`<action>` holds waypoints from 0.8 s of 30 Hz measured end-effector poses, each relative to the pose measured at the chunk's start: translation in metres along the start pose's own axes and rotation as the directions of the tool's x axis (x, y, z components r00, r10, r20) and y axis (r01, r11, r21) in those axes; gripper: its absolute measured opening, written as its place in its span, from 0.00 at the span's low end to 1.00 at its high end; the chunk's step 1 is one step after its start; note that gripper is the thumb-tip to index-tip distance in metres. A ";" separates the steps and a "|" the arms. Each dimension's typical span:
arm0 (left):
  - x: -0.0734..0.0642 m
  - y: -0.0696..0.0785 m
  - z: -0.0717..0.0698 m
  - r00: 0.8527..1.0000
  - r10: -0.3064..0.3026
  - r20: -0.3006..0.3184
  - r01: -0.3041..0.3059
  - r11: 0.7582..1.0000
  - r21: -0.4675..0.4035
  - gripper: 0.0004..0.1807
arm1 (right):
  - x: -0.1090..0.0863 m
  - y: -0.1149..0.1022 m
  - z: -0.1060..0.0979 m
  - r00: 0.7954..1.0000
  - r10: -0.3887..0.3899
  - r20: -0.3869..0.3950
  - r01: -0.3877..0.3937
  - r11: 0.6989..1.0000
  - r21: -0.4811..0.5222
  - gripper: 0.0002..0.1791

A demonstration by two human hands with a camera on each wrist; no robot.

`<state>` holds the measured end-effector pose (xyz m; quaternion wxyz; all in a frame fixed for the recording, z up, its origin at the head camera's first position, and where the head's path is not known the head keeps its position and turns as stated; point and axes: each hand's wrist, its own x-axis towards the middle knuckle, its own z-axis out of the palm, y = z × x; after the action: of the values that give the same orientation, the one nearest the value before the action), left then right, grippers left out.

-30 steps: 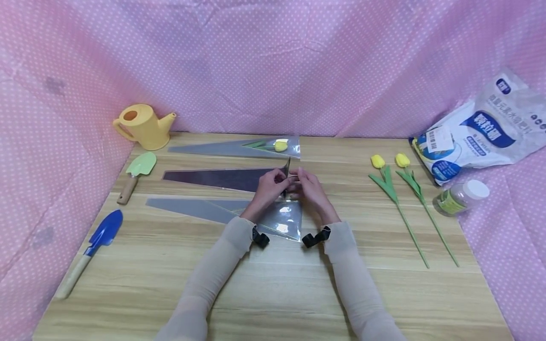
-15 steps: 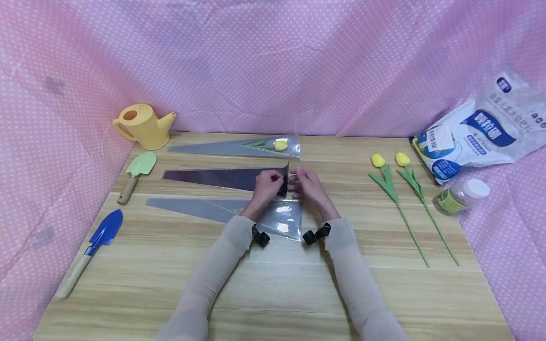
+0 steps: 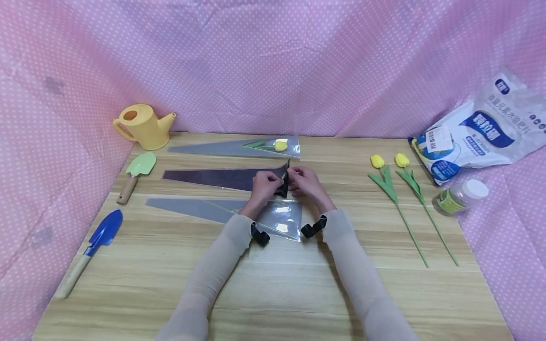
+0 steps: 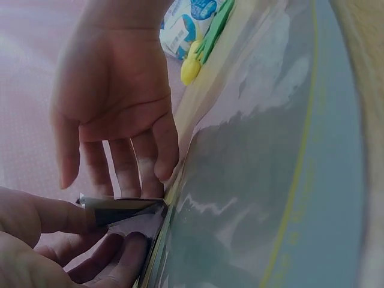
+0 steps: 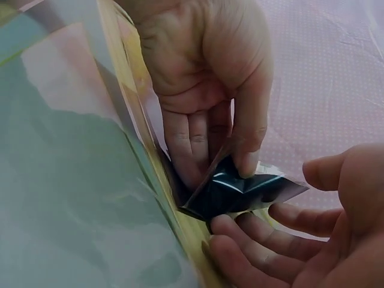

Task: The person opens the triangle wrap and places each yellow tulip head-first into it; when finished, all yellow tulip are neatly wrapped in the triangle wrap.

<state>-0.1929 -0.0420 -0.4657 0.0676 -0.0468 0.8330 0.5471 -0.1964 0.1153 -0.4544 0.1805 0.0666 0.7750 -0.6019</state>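
Note:
My left hand (image 3: 263, 187) pinches the wide right end of a dark, tapered flower sleeve (image 3: 209, 178) in the head view. That end stands up off the table. In the right wrist view the left thumb presses the folded dark film (image 5: 225, 192), with the other fingers behind it. My right hand (image 3: 309, 183) is close against the raised edge from the right; its thumb is apart from its fingers in the right wrist view. Behind lies a clear sleeve (image 3: 204, 148) with a yellow tulip (image 3: 280, 146) inside. Another clear sleeve (image 3: 183, 206) lies in front, under my wrists.
Two yellow tulips (image 3: 396, 199) (image 3: 420, 194) lie on the right of the wooden table (image 3: 273, 293). Beyond them are a white bag (image 3: 482, 132) and a white-lidded jar (image 3: 460, 196). At left are a yellow watering can (image 3: 145, 128), a green trowel (image 3: 138, 170) and a blue trowel (image 3: 98, 241).
The left hand has shifted slightly left along the dark sleeve's end. The right hand has first come apart from it, then moved back against the raised edge.

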 end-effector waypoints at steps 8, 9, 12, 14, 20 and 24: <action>0.001 -0.003 -0.001 1.000 -0.018 0.007 0.018 0.998 -0.067 0.05 | 0.006 -0.004 0.005 0.999 0.001 -0.047 -0.005 0.996 -0.094 0.25; 0.001 -0.004 -0.001 1.000 -0.021 0.008 0.021 0.997 -0.079 0.06 | 0.006 -0.003 0.005 0.999 0.006 -0.053 -0.011 0.996 -0.092 0.24; 0.001 -0.004 -0.002 0.999 -0.036 0.015 0.038 0.992 -0.124 0.08 | 0.008 -0.002 0.005 0.997 0.024 -0.073 -0.029 0.997 -0.076 0.24; 0.001 -0.004 -0.002 0.999 -0.050 0.020 0.052 0.988 -0.148 0.09 | 0.008 -0.002 0.005 0.996 0.035 -0.085 -0.040 0.997 -0.062 0.23; 0.001 -0.002 -0.002 0.996 -0.083 0.027 0.087 0.978 -0.192 0.11 | 0.004 -0.002 0.000 0.994 0.041 -0.103 -0.046 0.998 -0.042 0.22; 0.001 -0.001 -0.001 0.994 -0.104 0.036 0.109 0.964 -0.243 0.11 | 0.001 -0.002 -0.003 0.994 0.032 -0.109 -0.036 0.999 -0.036 0.19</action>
<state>-0.1937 -0.0431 -0.4666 0.1002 -0.0932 0.7546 0.6418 -0.1981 0.1173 -0.4524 0.1497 0.1087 0.7937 -0.5795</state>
